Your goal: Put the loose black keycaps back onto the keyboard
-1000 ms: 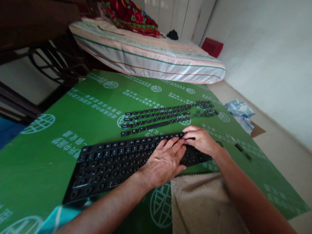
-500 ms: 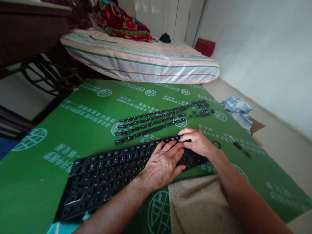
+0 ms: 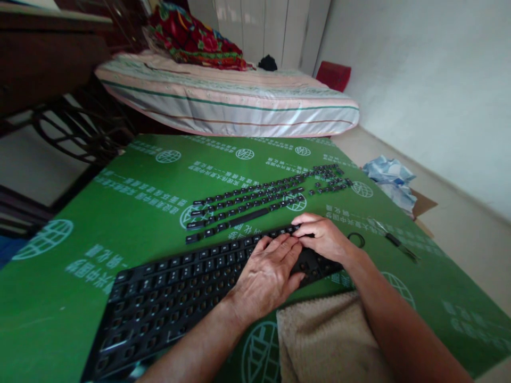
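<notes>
A black keyboard (image 3: 171,303) lies slantwise on a green printed sheet (image 3: 120,213), most of its key seats bare. My left hand (image 3: 267,276) rests flat on its right part, fingers stretched toward the top row. My right hand (image 3: 325,236) is curled at the keyboard's far right corner, fingertips pinched at the top row; what they hold is hidden. Rows of loose black keycaps (image 3: 247,205) are laid out on the sheet beyond the keyboard, with a small cluster of keycaps (image 3: 331,178) at the right end.
A beige towel (image 3: 319,340) lies under my right forearm. A black ring (image 3: 356,240) and a thin tool (image 3: 395,240) sit right of the keyboard. Beyond the sheet lies a striped mattress (image 3: 239,101); crumpled blue-white plastic (image 3: 389,178) is on the floor at right.
The view has shifted slightly, so everything sits a little lower and to the left. Both hands stay at the keyboard's right end with hardly any movement.
</notes>
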A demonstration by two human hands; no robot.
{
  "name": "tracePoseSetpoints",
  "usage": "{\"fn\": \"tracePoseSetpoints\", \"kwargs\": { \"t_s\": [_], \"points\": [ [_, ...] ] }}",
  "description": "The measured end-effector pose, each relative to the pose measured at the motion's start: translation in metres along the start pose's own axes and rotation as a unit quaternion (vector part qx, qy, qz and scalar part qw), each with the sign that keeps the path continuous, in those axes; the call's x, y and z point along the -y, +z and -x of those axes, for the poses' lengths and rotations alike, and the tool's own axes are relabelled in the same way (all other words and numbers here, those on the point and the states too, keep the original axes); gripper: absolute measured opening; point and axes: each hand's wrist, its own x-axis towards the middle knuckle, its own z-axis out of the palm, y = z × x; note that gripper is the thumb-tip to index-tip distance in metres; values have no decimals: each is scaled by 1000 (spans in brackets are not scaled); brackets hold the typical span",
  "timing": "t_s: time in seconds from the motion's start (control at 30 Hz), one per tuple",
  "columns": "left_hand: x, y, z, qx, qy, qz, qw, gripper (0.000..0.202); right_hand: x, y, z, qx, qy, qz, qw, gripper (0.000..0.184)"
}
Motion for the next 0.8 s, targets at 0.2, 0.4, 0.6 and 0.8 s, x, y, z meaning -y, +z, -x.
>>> {"fn": "tracePoseSetpoints", "kwargs": {
  "t_s": [0.2, 0.4, 0.6, 0.8],
  "points": [
    [0, 1, 0, -4, -4, -3, 1000, 47, -2, -2, 3, 13, 6, -10, 1000, 18],
    [-1, -1, 2, -12, 11, -23, 1000, 45, -3, -1, 6, -23, 32, -60, 997, 18],
    [-1, -1, 1, -20, 20, -35, 999, 40, -2, 2, 5, -64, 39, -84, 994, 21],
    [-1, -2, 1, -15, 14, -34, 999, 41, -2, 3, 5, -88, 37, -90, 991, 19]
  ]
}}
